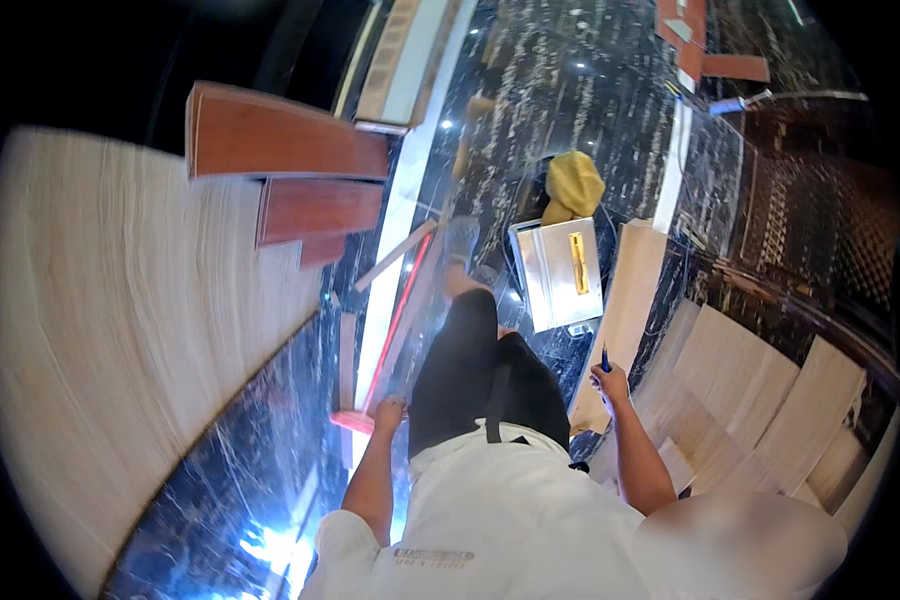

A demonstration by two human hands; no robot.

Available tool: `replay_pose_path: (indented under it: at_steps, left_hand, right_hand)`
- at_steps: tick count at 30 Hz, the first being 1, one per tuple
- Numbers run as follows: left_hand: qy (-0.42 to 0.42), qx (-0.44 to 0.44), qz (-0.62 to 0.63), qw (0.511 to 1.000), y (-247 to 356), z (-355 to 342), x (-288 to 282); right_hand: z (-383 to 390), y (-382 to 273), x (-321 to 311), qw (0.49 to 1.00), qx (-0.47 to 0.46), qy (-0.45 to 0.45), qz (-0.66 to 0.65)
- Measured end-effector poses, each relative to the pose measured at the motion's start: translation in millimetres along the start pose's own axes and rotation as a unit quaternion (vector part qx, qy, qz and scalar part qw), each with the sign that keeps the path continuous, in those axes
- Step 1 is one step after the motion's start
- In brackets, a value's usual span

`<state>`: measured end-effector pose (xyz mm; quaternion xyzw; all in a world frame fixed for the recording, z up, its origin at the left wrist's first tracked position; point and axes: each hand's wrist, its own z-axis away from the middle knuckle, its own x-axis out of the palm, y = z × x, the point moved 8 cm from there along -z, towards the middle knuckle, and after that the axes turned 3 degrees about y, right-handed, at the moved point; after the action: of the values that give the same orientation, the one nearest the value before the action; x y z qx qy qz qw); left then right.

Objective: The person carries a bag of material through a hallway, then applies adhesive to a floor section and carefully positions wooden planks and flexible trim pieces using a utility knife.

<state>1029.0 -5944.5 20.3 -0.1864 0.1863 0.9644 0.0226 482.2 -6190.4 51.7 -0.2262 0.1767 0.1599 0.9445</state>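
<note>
Apparently carried rather than poised for writing, blue pen (pixel 605 359) juts from right hand (pixel 610 383), fingers wrapped round it; left hand (pixel 391 412) curled by red T-shaped tool (pixel 395 324), cannot tell if gripping.

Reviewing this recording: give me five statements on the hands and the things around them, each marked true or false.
1. The right hand holds a slim blue tool. True.
2. A yellow bundle sits just beyond the silver box. True.
3. The silver box lies left of the left hand. False: it lies to its right.
4. A red strip is nearer the right hand. False: nearer the left.
5. Reddish-brown boards show at the picture's upper left. True.
</note>
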Motion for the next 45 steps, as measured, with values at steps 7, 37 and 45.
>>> replay_pose_path:
  at_steps: [7, 37, 45]
  left_hand:
    - [0.012, -0.122, 0.284, 0.951, -114, 25, 23]
    - [0.269, -0.02, -0.286, 0.919, -564, -478, 97]
    - [0.135, 0.097, -0.209, 0.964, -579, -427, 120]
  right_hand:
    - [-9, -8, 106, 0.987, -0.082, -0.044, 0.128]
    - [-333, 8, 875, 0.371, -0.739, 0.014, 0.563]
    - [-342, 20, 908, 0.267, -0.701, -0.125, 0.65]
